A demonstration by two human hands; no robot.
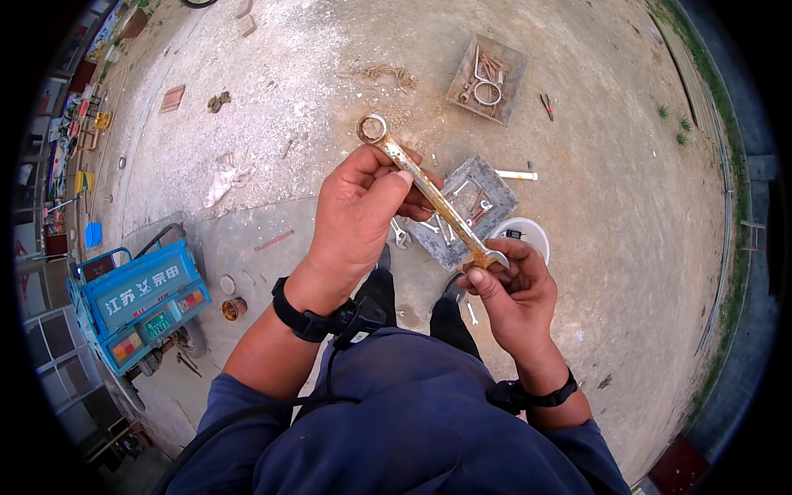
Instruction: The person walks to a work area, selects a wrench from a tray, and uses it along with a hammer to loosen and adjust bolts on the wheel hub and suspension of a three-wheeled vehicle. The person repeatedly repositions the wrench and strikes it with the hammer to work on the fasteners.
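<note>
A large rusty combination wrench (pixel 428 190) is held up in front of me, slanting from upper left to lower right. My left hand (pixel 363 198) grips its shank just below the ring end, thumb on top. At the other end my right hand (pixel 517 290) pinches the open jaw between thumb and fingers. Below the wrench, on the ground, lies a grey metal tray (pixel 501 188) with several smaller wrenches in it. An adjustable wrench (pixel 401 235) shows beside the tray, partly behind my left hand. A small wrench (pixel 472 313) lies by my right foot.
A white bucket (pixel 538 236) stands right of the tray, a white tube (pixel 517 175) beyond it. Farther off are a rusty tray (pixel 511 62) of tools and red-handled pliers (pixel 547 107). At left stand a blue three-wheeled truck (pixel 140 301) and a rusty can (pixel 234 309).
</note>
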